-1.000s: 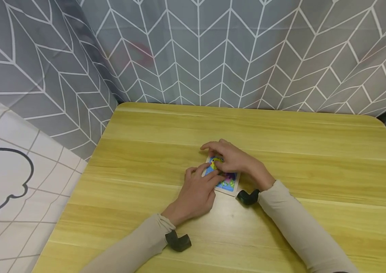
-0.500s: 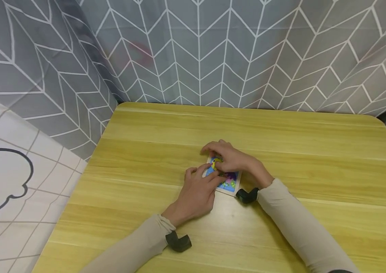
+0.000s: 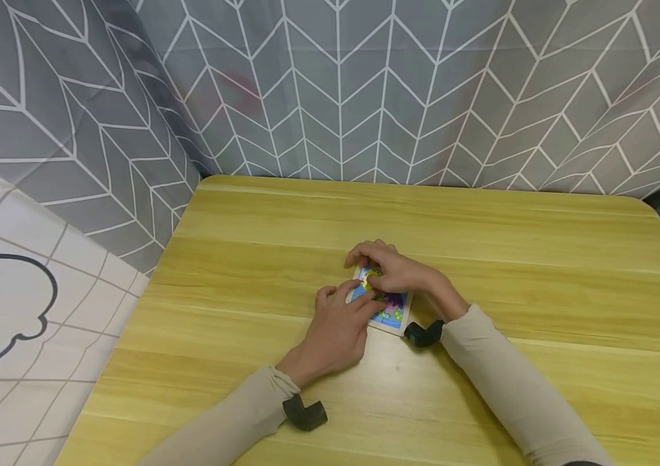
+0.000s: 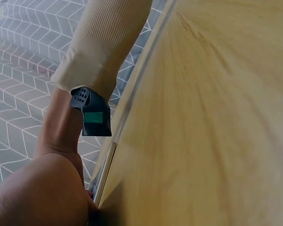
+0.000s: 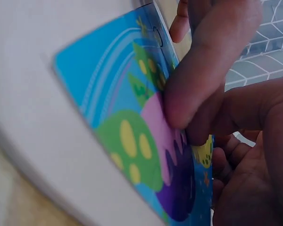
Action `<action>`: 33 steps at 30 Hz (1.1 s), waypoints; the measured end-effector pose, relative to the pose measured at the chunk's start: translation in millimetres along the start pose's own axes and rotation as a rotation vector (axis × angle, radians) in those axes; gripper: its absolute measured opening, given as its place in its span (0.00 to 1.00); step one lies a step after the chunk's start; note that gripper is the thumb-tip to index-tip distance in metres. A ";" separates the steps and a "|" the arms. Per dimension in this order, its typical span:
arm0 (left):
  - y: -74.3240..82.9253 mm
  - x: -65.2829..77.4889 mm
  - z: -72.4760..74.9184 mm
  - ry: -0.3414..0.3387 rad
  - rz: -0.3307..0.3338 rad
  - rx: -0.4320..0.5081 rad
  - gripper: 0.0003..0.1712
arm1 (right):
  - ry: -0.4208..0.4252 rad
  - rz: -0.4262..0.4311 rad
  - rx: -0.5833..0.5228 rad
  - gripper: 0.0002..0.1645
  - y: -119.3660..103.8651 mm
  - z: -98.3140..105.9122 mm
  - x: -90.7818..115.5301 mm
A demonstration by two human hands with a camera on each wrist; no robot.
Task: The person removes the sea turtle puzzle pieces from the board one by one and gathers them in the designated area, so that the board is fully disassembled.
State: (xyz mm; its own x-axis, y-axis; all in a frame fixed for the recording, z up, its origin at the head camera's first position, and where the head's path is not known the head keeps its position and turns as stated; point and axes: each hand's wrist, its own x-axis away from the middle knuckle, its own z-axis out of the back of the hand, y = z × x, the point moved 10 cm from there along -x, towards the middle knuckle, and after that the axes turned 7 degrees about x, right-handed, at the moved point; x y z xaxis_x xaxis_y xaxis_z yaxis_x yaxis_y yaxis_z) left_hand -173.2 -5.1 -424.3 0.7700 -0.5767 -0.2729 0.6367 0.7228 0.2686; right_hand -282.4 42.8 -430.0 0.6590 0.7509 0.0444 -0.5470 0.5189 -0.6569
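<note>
A small jigsaw puzzle (image 3: 390, 316) with a blue cartoon picture and a pale frame (image 5: 42, 122) lies on the wooden table. My left hand (image 3: 335, 323) reaches over its near left side, fingers stretched onto the picture. In the right wrist view, a left fingertip presses the pink figure (image 5: 155, 117). From the far right, my right hand (image 3: 396, 268) bends over the puzzle's top, thumb on the picture near a yellow figure and fingers curled at the far edge. The two hands cover much of the picture. The left wrist view catches only the puzzle's thin side (image 4: 106, 172).
The wooden table (image 3: 510, 259) extends around the hands on all sides. Grey patterned curtains (image 3: 335, 97) hang along its back and left. A dark wrist camera (image 3: 304, 412) sits on the left sleeve and another wrist camera (image 3: 425, 334) on the right sleeve.
The puzzle has shifted very slightly to the right under the hands, and the right hand's fingers have moved a little. The left hand keeps its place.
</note>
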 end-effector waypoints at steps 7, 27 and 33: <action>-0.9 0.5 -1.1 -0.015 0.012 0.001 0.24 | 0.005 0.024 -0.179 0.26 4.0 -0.3 3.1; -3.6 0.7 -3.9 -0.004 0.046 0.035 0.25 | 0.114 0.028 -0.362 0.28 13.4 9.6 8.0; -3.6 1.0 -3.0 0.012 0.038 0.036 0.25 | 0.110 -0.042 -0.292 0.20 17.2 11.1 11.1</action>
State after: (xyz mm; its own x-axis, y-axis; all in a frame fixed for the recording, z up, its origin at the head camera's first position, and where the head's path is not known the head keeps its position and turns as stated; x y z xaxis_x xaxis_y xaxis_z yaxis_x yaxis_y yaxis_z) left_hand -174.9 -7.1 -428.4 0.7935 -0.5438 -0.2732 0.6079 0.7301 0.3122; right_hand -290.2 64.6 -432.4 0.7385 0.6742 0.0042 -0.3575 0.3969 -0.8454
